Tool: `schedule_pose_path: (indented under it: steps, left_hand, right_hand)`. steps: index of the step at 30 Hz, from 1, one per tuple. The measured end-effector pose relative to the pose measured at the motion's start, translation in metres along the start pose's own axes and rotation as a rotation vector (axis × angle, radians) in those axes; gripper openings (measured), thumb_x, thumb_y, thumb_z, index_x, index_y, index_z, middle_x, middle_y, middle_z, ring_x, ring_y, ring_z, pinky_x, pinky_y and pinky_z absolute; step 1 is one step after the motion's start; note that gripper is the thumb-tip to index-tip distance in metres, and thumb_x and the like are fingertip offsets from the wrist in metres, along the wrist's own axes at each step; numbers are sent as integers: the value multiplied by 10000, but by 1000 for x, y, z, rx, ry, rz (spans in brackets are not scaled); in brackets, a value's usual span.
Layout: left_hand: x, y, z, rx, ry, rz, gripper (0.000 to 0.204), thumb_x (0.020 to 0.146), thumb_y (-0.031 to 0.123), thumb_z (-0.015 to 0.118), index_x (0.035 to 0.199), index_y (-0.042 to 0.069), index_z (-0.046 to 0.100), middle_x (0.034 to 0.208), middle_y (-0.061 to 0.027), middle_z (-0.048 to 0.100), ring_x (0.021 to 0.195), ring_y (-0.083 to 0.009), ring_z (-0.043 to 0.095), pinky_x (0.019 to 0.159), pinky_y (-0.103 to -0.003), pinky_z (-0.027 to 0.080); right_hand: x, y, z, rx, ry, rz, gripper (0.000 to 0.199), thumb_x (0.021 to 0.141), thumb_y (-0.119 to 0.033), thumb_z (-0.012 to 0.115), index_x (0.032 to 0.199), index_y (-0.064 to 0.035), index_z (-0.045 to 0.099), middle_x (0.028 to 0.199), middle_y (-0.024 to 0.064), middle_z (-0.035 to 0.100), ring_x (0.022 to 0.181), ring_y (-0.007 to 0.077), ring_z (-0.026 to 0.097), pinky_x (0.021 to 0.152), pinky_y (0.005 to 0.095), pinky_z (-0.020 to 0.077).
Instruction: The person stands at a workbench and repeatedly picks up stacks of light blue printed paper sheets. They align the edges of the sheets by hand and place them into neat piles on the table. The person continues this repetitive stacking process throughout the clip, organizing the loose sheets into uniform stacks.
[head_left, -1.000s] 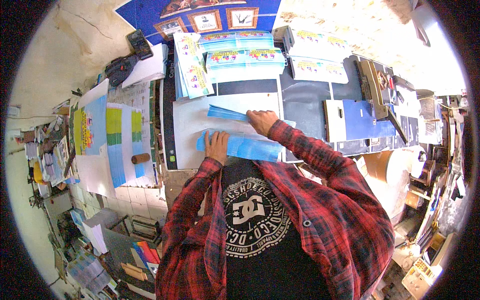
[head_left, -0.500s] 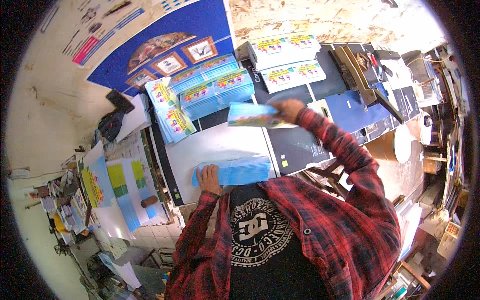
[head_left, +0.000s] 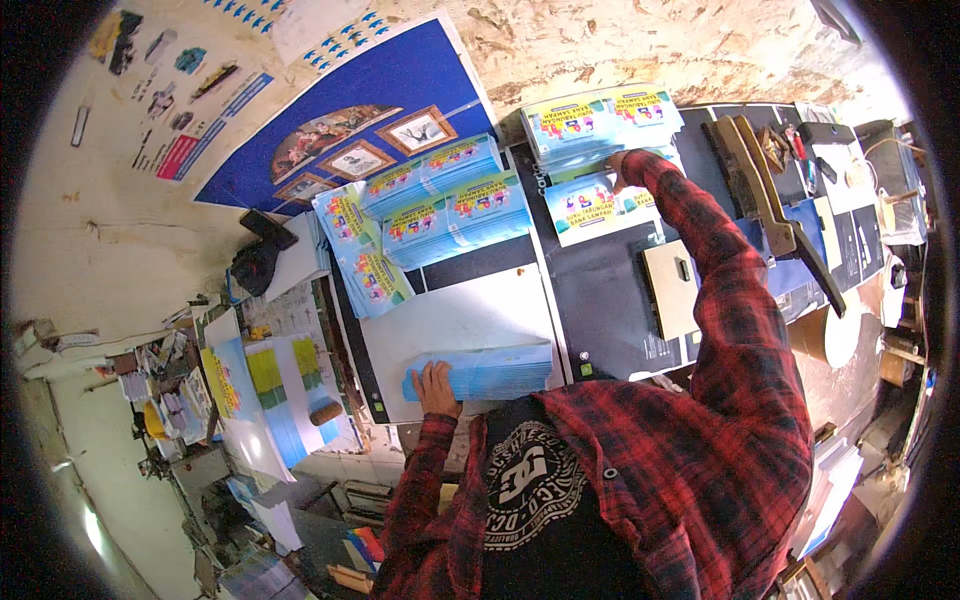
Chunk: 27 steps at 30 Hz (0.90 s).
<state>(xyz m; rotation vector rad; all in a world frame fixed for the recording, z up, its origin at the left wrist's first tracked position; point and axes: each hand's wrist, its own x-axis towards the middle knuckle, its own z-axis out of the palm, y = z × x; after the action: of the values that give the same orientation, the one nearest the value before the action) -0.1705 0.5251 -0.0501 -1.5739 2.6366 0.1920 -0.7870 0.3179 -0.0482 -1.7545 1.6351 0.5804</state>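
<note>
Along the near edge of the white board lies a fanned stack of light-blue sheets. My left hand rests on its left end, fingers apart. At the back right, my right hand reaches over the booklets with colourful covers. It is at the far edge of the front booklet pile, in front of a taller booklet stack. My sleeve covers part of that pile, and most of the right fingers are hidden, so their grip is unclear.
More booklet stacks stand at the back left, with loose booklets beside them. To the right are a tan board with a black clip and a long-armed brown device. Printed sheets lie on a surface at far left.
My right hand has moved away and right, from above the white board to the back-right pile. The booklets it carried no longer show in mid-air. My left hand stays on the blue stack.
</note>
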Motion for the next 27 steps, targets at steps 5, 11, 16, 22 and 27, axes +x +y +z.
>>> schedule_pose_path:
  steps: [5,11,16,22,27]
  left_hand:
    - [-2,8,2,-42,85,11,546,650,126,679,1162,91,494,1216,-70,521,1264,-296,402,1126,-583,125]
    - [-12,0,13,2,184,31,555,669,72,650,1195,83,472,1248,-72,507,1292,-291,376,1127,-579,120]
    - [-9,4,-3,-69,30,-5,556,685,33,618,1214,80,454,1288,-83,478,1320,-301,339,1133,-571,89]
    - [-15,-7,14,-37,77,34,628,675,91,664,1259,90,435,1362,-77,427,1370,-304,268,1137,-561,78]
    - [-13,0,3,3,-43,-26,837,627,187,754,1364,133,360,1454,-55,338,1397,-305,218,1139,-558,77]
  right_hand:
    - [-46,-25,61,-35,842,303,687,700,-277,763,1295,-126,456,1304,109,471,1219,298,451,1006,498,363]
    - [-58,-117,163,2158,1353,315,753,748,-397,729,1280,1,375,1265,178,454,1171,286,474,967,423,390]
    - [-36,-134,132,2806,843,-113,1163,652,-658,635,1477,-23,114,1511,139,199,1374,295,237,1094,421,218]
    - [-17,-106,109,2726,839,185,1019,694,-625,624,1414,9,279,1324,134,452,1166,251,480,970,387,379]
    - [-65,-246,138,1258,889,-138,652,859,-528,545,1273,-25,528,1191,195,603,1110,311,578,983,410,409]
